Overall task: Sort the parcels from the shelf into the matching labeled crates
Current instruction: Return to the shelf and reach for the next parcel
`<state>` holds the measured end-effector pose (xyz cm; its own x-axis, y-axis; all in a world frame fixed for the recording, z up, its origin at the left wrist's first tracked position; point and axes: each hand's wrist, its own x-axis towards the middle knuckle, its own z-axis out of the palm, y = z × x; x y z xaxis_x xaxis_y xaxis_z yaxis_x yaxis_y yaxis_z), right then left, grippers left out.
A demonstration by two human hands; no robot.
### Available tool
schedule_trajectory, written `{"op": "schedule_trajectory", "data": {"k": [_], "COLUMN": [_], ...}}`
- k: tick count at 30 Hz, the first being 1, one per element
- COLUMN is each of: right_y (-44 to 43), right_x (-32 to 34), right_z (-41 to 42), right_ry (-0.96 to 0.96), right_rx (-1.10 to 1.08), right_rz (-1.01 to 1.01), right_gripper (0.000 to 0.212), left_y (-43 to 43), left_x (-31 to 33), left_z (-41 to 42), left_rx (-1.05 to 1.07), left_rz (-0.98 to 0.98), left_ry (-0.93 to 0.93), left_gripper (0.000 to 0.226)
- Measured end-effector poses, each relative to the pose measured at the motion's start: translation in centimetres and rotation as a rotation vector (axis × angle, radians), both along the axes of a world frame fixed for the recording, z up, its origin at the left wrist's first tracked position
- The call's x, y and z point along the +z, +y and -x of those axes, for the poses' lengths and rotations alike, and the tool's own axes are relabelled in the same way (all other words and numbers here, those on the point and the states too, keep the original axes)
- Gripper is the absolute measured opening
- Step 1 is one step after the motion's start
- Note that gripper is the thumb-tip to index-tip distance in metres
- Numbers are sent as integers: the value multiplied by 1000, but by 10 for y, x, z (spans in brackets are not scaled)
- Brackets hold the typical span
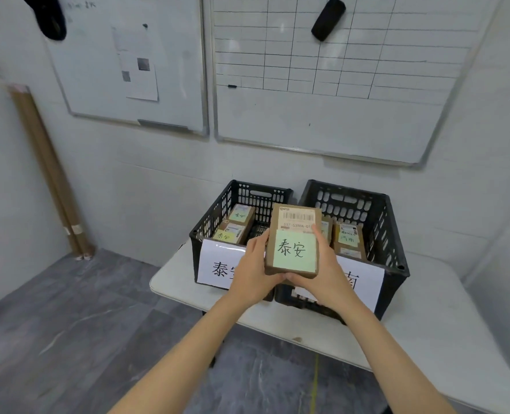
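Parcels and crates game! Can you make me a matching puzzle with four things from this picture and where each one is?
Things:
1. held parcel
2. left crate
3. black eraser
4. cardboard tubes

Places:
A. leaning on the wall at the far left
B. stuck on the gridded whiteboard
C. between the left hand and right hand, above the crates
D. on the white table, with two green-noted parcels inside

Pairs: 1-C, 2-D, 3-B, 4-A
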<state>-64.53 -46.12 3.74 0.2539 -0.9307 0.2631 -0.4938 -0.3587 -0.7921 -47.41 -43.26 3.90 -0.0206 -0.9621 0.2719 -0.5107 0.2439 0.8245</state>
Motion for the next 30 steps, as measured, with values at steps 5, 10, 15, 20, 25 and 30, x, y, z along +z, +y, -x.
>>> {"op": "schedule_trajectory", "data": {"k": [5,10,15,20,25,30], "right_y": [-65,-143,-221,-284,-335,-382], "right_x": [1,3,1,-11,-32,-69], "right_z": [-22,-64,-109,-133,-133,-132], "right_ry": [98,129,93,102,144,187], "right_rx": [-53,-99,-123,-166,-205,-212], "right_rz": [10,75,30,-37,-124,-244], "right_gripper": [120,114,110,109,110,112], "left_y": [-72,-155,-233,-297,-340,-368], "left_x": [-1,11,21,9,-14,-39], "left_z": [-20,-64,-117,-165,-196,-211], "left_rx": [-7,-47,-108,-71,27,77], "left_rz": [-60,-90,-99,-162,-174,-221], "left_ry": [53,94,51,6,47,47], "left_gripper": [90,86,58,62,64,57]}}
